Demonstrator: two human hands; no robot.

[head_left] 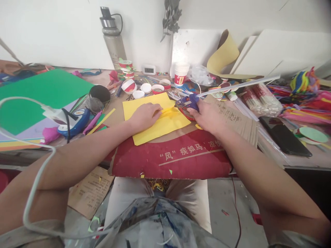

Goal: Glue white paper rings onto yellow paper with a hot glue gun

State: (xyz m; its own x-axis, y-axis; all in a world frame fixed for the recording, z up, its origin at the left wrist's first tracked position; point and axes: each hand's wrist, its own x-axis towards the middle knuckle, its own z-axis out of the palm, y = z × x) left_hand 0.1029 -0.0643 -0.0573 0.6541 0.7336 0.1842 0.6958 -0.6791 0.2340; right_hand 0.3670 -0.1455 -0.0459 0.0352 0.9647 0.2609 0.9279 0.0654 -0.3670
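My left hand (145, 116) rests on a sheet of yellow paper (144, 138), its fingers closed on a narrow yellow paper piece (168, 112) that stands up from the sheet. In my right hand (207, 113) is a blue hot glue gun (188, 102), with a long clear glue stick (238, 85) jutting from its back to the right. The gun's nozzle points left at the end of the narrow piece; whether they touch, I cannot tell. Under the sheet lies a red and brown cardboard (170, 162).
Paper cups (181, 74) and cut cup rings (158, 89) stand behind the sheet. A bottle (113, 38) leans at the wall. Green paper (38, 100) and a blue device (73, 124) with a white cable lie left. To the right are a black phone (284, 136) and coloured pipe cleaners (307, 106).
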